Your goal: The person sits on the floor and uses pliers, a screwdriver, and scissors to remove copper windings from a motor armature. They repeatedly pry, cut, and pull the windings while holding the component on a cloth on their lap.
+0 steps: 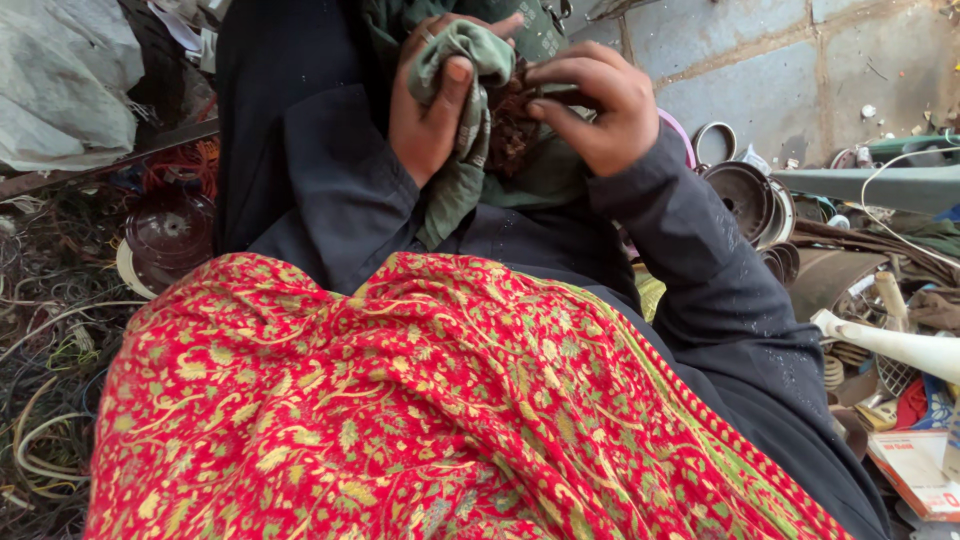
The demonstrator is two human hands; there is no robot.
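My left hand (432,105) is closed around a bunched green cloth (470,150), with the thumb pressed on its top fold. Against that cloth sits a brown tangled clump (510,125), and my right hand (590,100) pinches at it with the fingertips. Both hands are raised at the top middle of the head view, in dark sleeves. A red patterned shawl (420,410) with a green and gold print covers my lap below them.
A heap of tangled wires (50,380) and a round dark spool (170,235) lie at the left. At the right are round metal rims (745,195), a white handle (890,345), a grey bar (870,185) and a printed box (915,470). Paved ground (760,70) lies beyond.
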